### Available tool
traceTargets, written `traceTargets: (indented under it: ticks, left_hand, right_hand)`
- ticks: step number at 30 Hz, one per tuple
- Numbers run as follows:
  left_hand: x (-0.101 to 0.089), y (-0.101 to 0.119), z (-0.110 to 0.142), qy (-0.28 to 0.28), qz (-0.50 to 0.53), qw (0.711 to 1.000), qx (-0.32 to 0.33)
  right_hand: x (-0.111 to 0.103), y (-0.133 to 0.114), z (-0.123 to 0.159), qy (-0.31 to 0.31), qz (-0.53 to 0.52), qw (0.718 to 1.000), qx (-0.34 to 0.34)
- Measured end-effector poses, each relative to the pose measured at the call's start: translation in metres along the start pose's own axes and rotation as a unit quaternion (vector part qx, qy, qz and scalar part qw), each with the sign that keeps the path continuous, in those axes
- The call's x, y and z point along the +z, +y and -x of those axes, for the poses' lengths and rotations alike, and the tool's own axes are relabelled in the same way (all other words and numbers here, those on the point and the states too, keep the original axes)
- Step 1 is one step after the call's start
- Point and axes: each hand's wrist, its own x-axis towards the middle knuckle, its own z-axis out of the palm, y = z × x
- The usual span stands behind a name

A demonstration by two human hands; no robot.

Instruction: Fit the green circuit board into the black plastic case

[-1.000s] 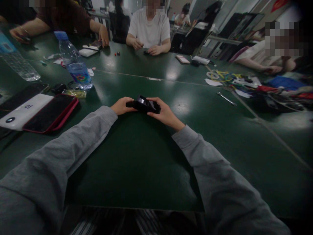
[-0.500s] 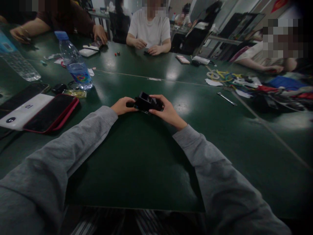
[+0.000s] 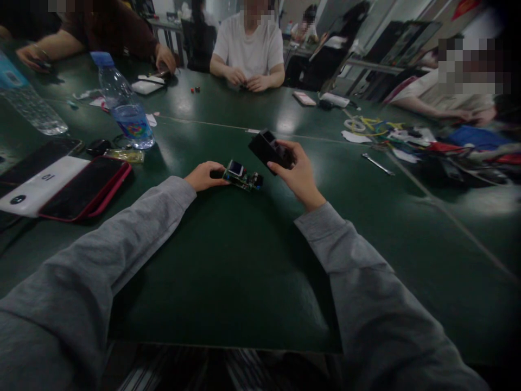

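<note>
Between the thumb and fingers of my left hand (image 3: pixel 207 176) is the left end of a green circuit board (image 3: pixel 243 177). The board carries a small screen and several components, and lies low over the table. My right hand (image 3: pixel 298 172) is closed around a black plastic housing (image 3: pixel 271 151), holding it tilted, up and to the right of the board. A square opening shows in the housing's top. Housing and board are apart, with a gap of table between them.
Bottles (image 3: pixel 129 117) and phones (image 3: pixel 81 187) occupy the left of the green table (image 3: pixel 228 260). To the right lie a wrench (image 3: pixel 377 164) and a heap of cables and tools (image 3: pixel 448 149). Several people sit around the far side, a white-shirted person (image 3: pixel 249 46) opposite me.
My right hand has lifted the black housing off the circuit board, up and to the right, baring the board. My left hand has stayed in place at the board's end.
</note>
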Motion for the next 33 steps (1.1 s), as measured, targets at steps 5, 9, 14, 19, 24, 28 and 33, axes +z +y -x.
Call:
traceTargets:
  ticks: [5, 9, 14, 19, 24, 28, 33]
  left_hand:
    - [-0.001, 0.002, 0.001, 0.004, 0.003, 1.0, -0.003]
    - [0.0, 0.003, 0.001, 0.003, 0.003, 1.0, -0.003]
    - [0.0, 0.003, 0.001, 0.002, 0.001, 1.0, -0.005]
    - [0.0, 0.002, 0.001, 0.005, -0.001, 1.0, -0.006]
    - [0.0, 0.003, 0.001, 0.0, 0.002, 1.0, -0.005]
    - [0.0, 0.005, 0.001, -0.003, 0.0, 1.0, -0.003]
    - [0.0, 0.005, 0.001, -0.003, 0.002, 1.0, -0.007]
  right_hand:
    - [-0.01, 0.019, 0.005, 0.05, 0.113, 0.992, 0.012]
    - [-0.012, 0.03, 0.012, 0.052, 0.164, 0.984, 0.036]
    - [-0.008, 0.046, 0.021, 0.037, 0.197, 0.977, 0.075]
    - [-0.003, 0.052, 0.024, 0.089, 0.259, 0.958, 0.086]
    - [-0.001, 0.053, 0.025, 0.071, 0.257, 0.961, 0.078]
    - [0.0, 0.055, 0.025, 0.044, 0.231, 0.969, 0.081]
    - [0.0, 0.054, 0.026, 0.044, 0.226, 0.97, 0.081]
